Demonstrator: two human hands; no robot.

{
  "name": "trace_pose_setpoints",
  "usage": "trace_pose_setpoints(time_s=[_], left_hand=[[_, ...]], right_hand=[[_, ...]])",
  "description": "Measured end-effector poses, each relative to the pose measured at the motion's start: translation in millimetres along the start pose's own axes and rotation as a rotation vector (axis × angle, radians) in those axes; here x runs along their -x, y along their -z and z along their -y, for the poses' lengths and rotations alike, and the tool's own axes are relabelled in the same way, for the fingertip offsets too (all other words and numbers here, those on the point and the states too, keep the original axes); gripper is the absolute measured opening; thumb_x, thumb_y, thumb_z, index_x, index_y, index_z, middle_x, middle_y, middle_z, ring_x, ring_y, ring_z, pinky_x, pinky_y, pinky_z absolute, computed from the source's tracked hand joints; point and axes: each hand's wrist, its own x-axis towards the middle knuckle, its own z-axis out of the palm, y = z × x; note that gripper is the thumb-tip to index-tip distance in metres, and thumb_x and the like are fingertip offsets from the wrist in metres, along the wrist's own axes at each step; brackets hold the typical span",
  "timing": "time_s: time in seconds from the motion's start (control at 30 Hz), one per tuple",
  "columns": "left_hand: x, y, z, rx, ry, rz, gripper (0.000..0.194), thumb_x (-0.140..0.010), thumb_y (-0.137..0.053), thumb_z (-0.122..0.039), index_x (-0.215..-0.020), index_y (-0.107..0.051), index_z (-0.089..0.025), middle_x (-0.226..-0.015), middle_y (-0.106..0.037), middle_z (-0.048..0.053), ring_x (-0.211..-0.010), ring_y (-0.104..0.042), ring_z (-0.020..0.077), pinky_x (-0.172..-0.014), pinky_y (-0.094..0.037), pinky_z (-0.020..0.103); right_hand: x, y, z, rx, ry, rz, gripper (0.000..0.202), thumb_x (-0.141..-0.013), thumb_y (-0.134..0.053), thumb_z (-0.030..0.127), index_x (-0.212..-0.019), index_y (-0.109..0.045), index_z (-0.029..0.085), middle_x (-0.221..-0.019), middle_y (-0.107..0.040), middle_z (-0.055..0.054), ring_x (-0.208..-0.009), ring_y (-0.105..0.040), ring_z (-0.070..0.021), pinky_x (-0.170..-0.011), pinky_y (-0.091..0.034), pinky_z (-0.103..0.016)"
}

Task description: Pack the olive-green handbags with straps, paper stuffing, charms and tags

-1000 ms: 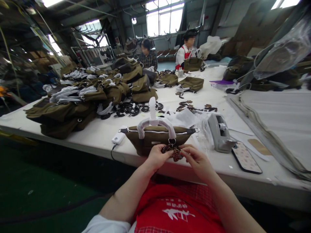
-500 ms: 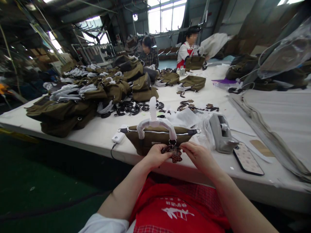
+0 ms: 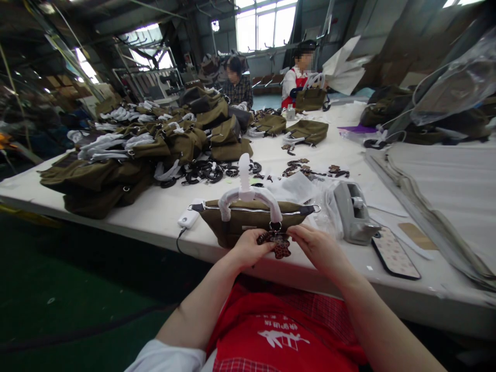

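An olive handbag stands upright at the table's near edge, its zipper side up and its handle wrapped in white. From a ring at the handle's right base hangs a leopard-print charm against the bag's front. My left hand pinches the charm from the left, beside a dark coiled piece. Closed at the fingertips, my right hand grips the charm's upper right edge. What exactly lies between the right fingertips is too small to make out.
Piled olive bags cover the left of the table. Black rings and loose charms lie behind my bag. To the right are a grey tape dispenser and a phone. A co-worker in a red apron handles a bag across the table.
My hands and the handbag stay almost in place, with the charm shifted very slightly. Across the table, the co-worker's white sheet has changed shape and risen.
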Motion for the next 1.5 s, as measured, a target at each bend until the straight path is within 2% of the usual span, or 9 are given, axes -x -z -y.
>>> trace_pose_setpoints(time_s=[0.13, 0.27, 0.6, 0.93, 1.23, 1.37, 1.5], left_hand=[[0, 0.3, 1, 0.04, 0.022, 0.014, 0.026, -0.071, -0.07, -0.034, -0.082, -0.07, -0.011, -0.069, -0.067, 0.002, -0.062, -0.054, 0.0126, -0.059, -0.04, 0.023], [1, 1.0, 0, 0.055, 0.011, 0.039, 0.029, -0.071, -0.069, -0.036, -0.085, -0.071, -0.011, -0.071, -0.067, 0.003, -0.063, -0.053, 0.0128, -0.061, -0.04, 0.024], [2, 1.7, -2, -0.031, 0.021, 0.01, 0.023, -0.071, -0.068, -0.033, -0.082, -0.07, -0.012, -0.069, -0.064, 0.001, -0.063, -0.051, 0.0128, -0.06, -0.038, 0.023], [6, -0.7, -3, -0.028, -0.051, 0.005, 0.019, -0.072, -0.067, -0.031, -0.081, -0.07, -0.014, -0.076, -0.07, 0.003, -0.069, -0.058, 0.0153, -0.063, -0.042, 0.023], [4, -1.8, 13, -0.224, -0.085, -0.083, 0.021, -0.074, -0.065, -0.036, -0.078, -0.07, -0.016, -0.067, -0.065, -0.001, -0.061, -0.054, 0.0126, -0.057, -0.039, 0.022], [4, -2.4, 10, -0.236, -0.088, -0.095, 0.022, -0.074, -0.065, -0.038, -0.077, -0.07, -0.016, -0.067, -0.065, -0.001, -0.06, -0.054, 0.0125, -0.058, -0.039, 0.023], [4, -2.3, 7, -0.223, -0.071, -0.097, 0.02, -0.072, -0.066, -0.035, -0.074, -0.067, -0.016, -0.064, -0.062, -0.002, -0.059, -0.051, 0.0119, -0.056, -0.037, 0.022]], right_hand=[[-1, 3, 0, 0.03, 0.038, 0.015, 0.022, -0.097, -0.044, 0.027, -0.094, -0.065, 0.023, -0.088, -0.069, -0.005, -0.073, -0.064, -0.0179, -0.061, -0.04, -0.026], [-2, 4, 0, 0.027, 0.041, 0.042, 0.022, -0.099, -0.042, 0.027, -0.1, -0.064, 0.022, -0.092, -0.07, -0.005, -0.077, -0.066, -0.018, -0.064, -0.042, -0.027], [1, 0, 2, -0.021, -0.051, 0.038, 0.022, -0.098, -0.043, 0.029, -0.098, -0.064, 0.022, -0.089, -0.07, -0.004, -0.078, -0.066, -0.0189, -0.067, -0.043, -0.028], [-2, -2, 10, 0.045, -0.025, 0.033, 0.022, -0.099, -0.042, 0.029, -0.097, -0.063, 0.021, -0.092, -0.071, -0.004, -0.082, -0.066, -0.0198, -0.067, -0.041, -0.028], [2, 0, 19, 0.16, -0.024, 0.025, 0.025, -0.1, -0.04, 0.028, -0.088, -0.061, 0.02, -0.084, -0.069, -0.004, -0.075, -0.065, -0.0196, -0.063, -0.038, -0.028], [0, -1, 17, 0.129, -0.024, 0.029, 0.024, -0.099, -0.041, 0.029, -0.091, -0.062, 0.021, -0.086, -0.07, -0.004, -0.076, -0.066, -0.0197, -0.063, -0.039, -0.029], [-1, -6, 15, -0.012, -0.031, 0.018, 0.023, -0.098, -0.041, 0.029, -0.093, -0.063, 0.022, -0.091, -0.071, -0.004, -0.08, -0.066, -0.0189, -0.067, -0.043, -0.028]])
